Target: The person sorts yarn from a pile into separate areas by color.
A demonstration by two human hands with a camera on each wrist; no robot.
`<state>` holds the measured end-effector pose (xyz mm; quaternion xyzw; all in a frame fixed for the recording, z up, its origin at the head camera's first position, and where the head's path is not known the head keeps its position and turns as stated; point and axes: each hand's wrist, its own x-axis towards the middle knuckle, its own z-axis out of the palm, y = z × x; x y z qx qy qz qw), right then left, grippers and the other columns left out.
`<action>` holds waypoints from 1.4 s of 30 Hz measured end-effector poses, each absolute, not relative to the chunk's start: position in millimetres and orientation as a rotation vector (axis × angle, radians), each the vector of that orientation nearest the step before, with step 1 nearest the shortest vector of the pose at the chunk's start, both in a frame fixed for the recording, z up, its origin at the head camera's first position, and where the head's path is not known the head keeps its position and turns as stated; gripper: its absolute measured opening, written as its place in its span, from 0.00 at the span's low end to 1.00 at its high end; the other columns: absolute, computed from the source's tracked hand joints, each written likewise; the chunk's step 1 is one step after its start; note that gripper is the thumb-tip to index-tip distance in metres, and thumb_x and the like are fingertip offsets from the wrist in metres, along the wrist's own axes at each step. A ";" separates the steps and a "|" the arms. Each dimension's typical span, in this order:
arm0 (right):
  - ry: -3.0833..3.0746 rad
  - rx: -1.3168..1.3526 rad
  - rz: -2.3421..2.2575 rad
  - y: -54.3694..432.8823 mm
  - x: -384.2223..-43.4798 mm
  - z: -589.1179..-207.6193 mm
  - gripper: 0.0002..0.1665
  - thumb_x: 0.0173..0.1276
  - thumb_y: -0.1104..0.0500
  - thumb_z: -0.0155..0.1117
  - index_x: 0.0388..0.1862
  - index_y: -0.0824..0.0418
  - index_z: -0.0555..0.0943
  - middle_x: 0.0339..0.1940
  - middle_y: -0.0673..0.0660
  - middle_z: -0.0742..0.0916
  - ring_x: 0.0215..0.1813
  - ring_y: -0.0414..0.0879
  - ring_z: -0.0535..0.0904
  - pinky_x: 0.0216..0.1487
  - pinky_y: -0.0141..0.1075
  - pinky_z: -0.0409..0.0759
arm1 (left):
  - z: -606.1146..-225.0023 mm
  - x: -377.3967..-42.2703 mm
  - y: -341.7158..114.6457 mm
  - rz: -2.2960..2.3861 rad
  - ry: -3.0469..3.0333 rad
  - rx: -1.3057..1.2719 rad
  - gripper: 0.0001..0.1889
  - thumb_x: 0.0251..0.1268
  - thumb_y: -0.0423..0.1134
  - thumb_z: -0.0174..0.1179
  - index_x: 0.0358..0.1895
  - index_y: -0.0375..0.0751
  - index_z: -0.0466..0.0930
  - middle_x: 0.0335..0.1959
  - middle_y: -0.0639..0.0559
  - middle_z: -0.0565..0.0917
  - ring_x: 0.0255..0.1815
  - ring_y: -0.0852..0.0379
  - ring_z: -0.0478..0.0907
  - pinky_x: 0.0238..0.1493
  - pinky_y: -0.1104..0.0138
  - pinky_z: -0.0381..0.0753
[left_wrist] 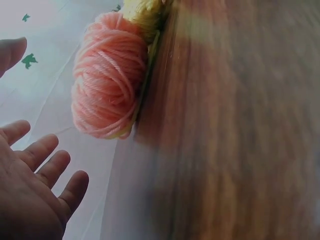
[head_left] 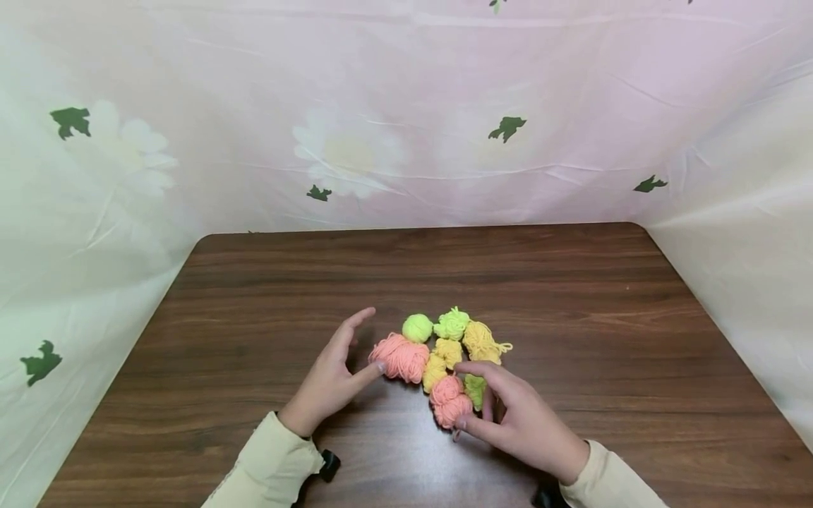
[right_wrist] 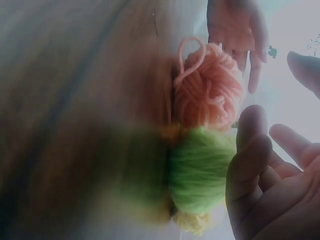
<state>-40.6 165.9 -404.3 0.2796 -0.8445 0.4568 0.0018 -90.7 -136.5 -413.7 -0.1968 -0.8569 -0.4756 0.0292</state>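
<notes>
Several small balls of yarn lie bunched on the table. My left hand (head_left: 327, 384) is spread beside the large pink yarn ball (head_left: 400, 358), its thumb tip right at the yarn's left side. In the left wrist view that pink yarn ball (left_wrist: 110, 77) stands apart from the fingers. My right hand (head_left: 527, 420) reaches around the front pink yarn (head_left: 452, 402) and a green yarn ball (head_left: 474, 390), thumb and fingers apart. The right wrist view has its bent fingers (right_wrist: 250, 160) close beside the green yarn (right_wrist: 202, 167), with pink yarn (right_wrist: 210, 95) beyond.
A round lime ball (head_left: 417, 328) and a looser lime bundle (head_left: 452, 324) sit at the back of the cluster. Yellow yarn (head_left: 480, 341) lies at its right, smaller yellow yarn (head_left: 435, 372) in its middle. Floral cloth (head_left: 406, 120) hangs around the brown table (head_left: 286, 282).
</notes>
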 end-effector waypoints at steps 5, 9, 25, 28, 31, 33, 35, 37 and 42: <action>-2.652 0.876 1.431 164.7 -40.2 -406.6 0.38 0.56 0.63 0.79 0.65 0.59 0.75 0.22 0.40 0.76 0.23 0.31 0.72 0.21 0.29 0.75 | -415.5 -90.7 -132.8 -1.528 -2.663 -0.592 0.41 0.64 0.43 0.70 0.77 0.47 0.58 0.75 0.51 0.65 0.74 0.50 0.63 0.66 0.47 0.70; -2.658 0.873 1.443 164.0 -40.1 -407.0 0.38 0.55 0.64 0.78 0.65 0.59 0.75 0.21 0.40 0.75 0.23 0.31 0.72 0.21 0.29 0.75 | -417.9 -92.3 -130.4 -1.552 -2.685 -0.590 0.40 0.64 0.44 0.70 0.77 0.45 0.59 0.75 0.51 0.65 0.74 0.49 0.63 0.66 0.48 0.70; -2.717 0.836 1.427 163.0 -37.6 -407.3 0.37 0.57 0.59 0.79 0.65 0.55 0.75 0.16 0.37 0.72 0.18 0.28 0.68 0.20 0.29 0.72 | -430.6 -99.1 -127.0 -1.725 -2.728 -0.608 0.38 0.63 0.42 0.71 0.74 0.45 0.63 0.72 0.48 0.69 0.73 0.49 0.65 0.71 0.49 0.64; -2.711 0.845 1.439 162.8 -37.3 -408.5 0.37 0.58 0.58 0.79 0.65 0.55 0.75 0.20 0.41 0.76 0.18 0.28 0.69 0.20 0.29 0.73 | -432.6 -101.0 -127.4 -1.705 -2.753 -0.629 0.37 0.63 0.43 0.71 0.73 0.46 0.65 0.70 0.49 0.72 0.72 0.51 0.67 0.71 0.50 0.64; -2.709 0.857 1.477 162.4 -36.7 -409.9 0.37 0.58 0.59 0.79 0.66 0.55 0.74 0.36 0.47 0.83 0.19 0.28 0.71 0.20 0.29 0.74 | -433.1 -102.5 -127.6 -1.686 -2.763 -0.649 0.36 0.62 0.44 0.71 0.72 0.47 0.66 0.69 0.49 0.74 0.71 0.51 0.68 0.70 0.50 0.65; -2.712 0.864 1.504 162.0 -36.4 -410.7 0.38 0.59 0.60 0.78 0.67 0.56 0.74 0.49 0.50 0.83 0.20 0.29 0.72 0.21 0.29 0.75 | -433.3 -103.4 -127.8 -1.658 -2.770 -0.660 0.36 0.62 0.44 0.72 0.72 0.47 0.67 0.68 0.50 0.75 0.70 0.52 0.68 0.70 0.51 0.66; -2.717 0.869 1.517 161.5 -36.1 -411.7 0.38 0.59 0.61 0.78 0.68 0.56 0.74 0.57 0.50 0.81 0.20 0.29 0.72 0.21 0.29 0.76 | -433.9 -104.1 -128.1 -1.627 -2.774 -0.676 0.36 0.61 0.44 0.72 0.71 0.47 0.68 0.67 0.50 0.75 0.70 0.52 0.69 0.70 0.51 0.66; -2.716 0.885 1.521 161.0 -35.9 -413.2 0.39 0.58 0.63 0.77 0.68 0.57 0.73 0.59 0.52 0.81 0.20 0.29 0.72 0.21 0.29 0.76 | -434.6 -104.1 -128.6 -1.596 -2.782 -0.687 0.35 0.61 0.44 0.73 0.71 0.47 0.69 0.66 0.51 0.76 0.69 0.53 0.70 0.69 0.51 0.68; -2.701 0.935 1.519 160.3 -35.4 -417.4 0.40 0.58 0.67 0.76 0.69 0.59 0.72 0.63 0.56 0.79 0.21 0.28 0.70 0.21 0.29 0.75 | -437.7 -103.4 -129.7 -1.565 -2.790 -0.702 0.31 0.61 0.46 0.72 0.67 0.49 0.73 0.63 0.54 0.79 0.67 0.53 0.72 0.66 0.52 0.70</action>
